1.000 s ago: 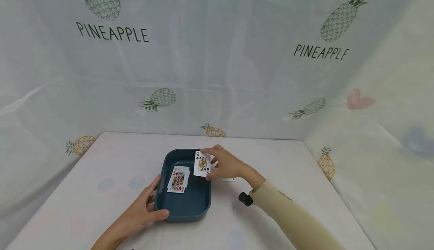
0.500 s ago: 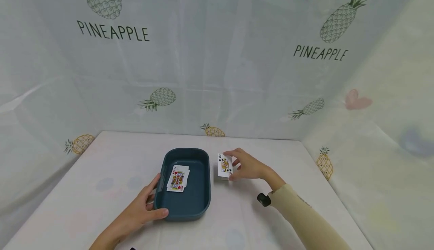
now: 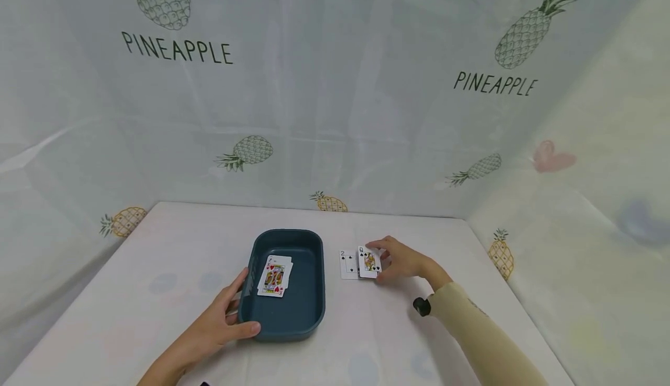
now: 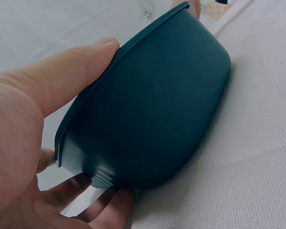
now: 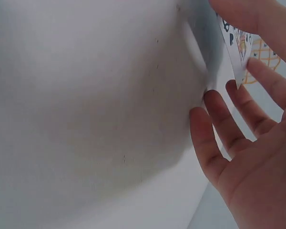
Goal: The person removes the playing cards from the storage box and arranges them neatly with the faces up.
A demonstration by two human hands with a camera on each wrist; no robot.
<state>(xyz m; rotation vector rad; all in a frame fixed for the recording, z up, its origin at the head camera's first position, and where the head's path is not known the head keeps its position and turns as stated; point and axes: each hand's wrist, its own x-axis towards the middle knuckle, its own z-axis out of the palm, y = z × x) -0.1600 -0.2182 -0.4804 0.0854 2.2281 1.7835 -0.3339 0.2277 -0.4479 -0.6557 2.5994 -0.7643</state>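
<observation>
On the white-covered table, one left hand grips the near left corner of a single dark teal tray, thumb lying along the rim and fingers curled under the wall, as the left wrist view shows plainly. The tray's long axis runs from the person toward the back curtain. Inside it, against the left wall, lies one small pile of cards, face up, a red court card on top; how many cards are under it cannot be counted. The pile's long edge runs roughly along the tray's length, tilted a little to the right. To the right of the tray, well apart from it, one two of spades lies flat and face up on the table, long axis pointing away from the person. Just beside it, overlapping its right edge, is one queen of spades, face up with its long axis likewise pointing away. The right hand pinches this queen between thumb and fingertips, the remaining fingers loosely spread.
</observation>
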